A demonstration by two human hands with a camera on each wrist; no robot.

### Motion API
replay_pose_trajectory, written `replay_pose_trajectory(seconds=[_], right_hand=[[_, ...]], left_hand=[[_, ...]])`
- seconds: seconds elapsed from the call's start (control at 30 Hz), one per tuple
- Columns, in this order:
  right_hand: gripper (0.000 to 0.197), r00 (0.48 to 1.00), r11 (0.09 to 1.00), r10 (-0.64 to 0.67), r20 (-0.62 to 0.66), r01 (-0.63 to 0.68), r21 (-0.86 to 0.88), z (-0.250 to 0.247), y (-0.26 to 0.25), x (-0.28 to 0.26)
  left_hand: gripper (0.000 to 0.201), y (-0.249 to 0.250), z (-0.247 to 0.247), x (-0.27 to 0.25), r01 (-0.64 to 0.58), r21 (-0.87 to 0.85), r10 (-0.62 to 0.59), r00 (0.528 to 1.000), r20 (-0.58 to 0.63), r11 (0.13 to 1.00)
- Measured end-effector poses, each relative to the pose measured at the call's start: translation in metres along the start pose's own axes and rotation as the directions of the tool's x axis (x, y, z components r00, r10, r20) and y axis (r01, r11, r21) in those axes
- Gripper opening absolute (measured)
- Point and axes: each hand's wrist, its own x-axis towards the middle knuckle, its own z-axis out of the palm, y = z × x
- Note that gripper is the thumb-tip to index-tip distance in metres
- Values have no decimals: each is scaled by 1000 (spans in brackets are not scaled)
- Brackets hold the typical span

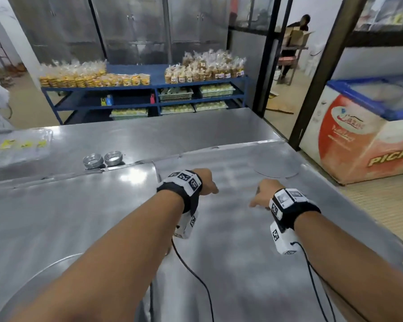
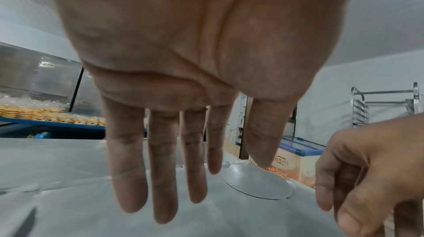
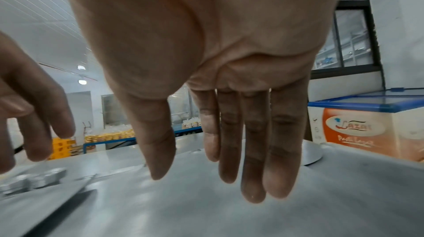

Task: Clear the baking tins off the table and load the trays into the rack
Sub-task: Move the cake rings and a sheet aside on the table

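Head view: left hand (image 1: 206,182) and right hand (image 1: 263,194) hang side by side over the bare steel surface (image 1: 230,240), fingers spread and loose, holding nothing, likely poised for the next reach. 2 stacks of tins (image 1: 102,159) sit at 10 o'clock, well apart from both hands; whether they hold anything I cannot tell. Left wrist view shows the rack (image 2: 362,106) at 3 o'clock, its visible slots without trays.

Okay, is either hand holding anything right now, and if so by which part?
Nothing is held. The left hand and the right hand both hang open above the metal table, fingers straight and empty.
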Motion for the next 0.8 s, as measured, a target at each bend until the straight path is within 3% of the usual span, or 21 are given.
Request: replay_pose_trajectory(seconds=[0.2, 0.4, 0.63, 0.8], right_hand=[[46, 997, 993, 71, -30, -73, -97, -47, 81, 104], [21, 991, 984, 122, -56, -129, -123, -68, 149, 206], [66, 983, 980, 147, -108, -159, -117, -72, 192, 312], [97, 990, 993, 118, -74, -119, -16, -69, 205, 348]], left_hand=[[31, 68, 0, 132, -39, 85, 39, 999, 5, 996], [47, 118, 13, 253, -14, 40, 14, 1000, -6, 999], [58, 153, 49, 355, 67, 61, -64, 997, -54, 996], [111, 163, 66, 389, 191, 131, -175, 977, -122, 973]])
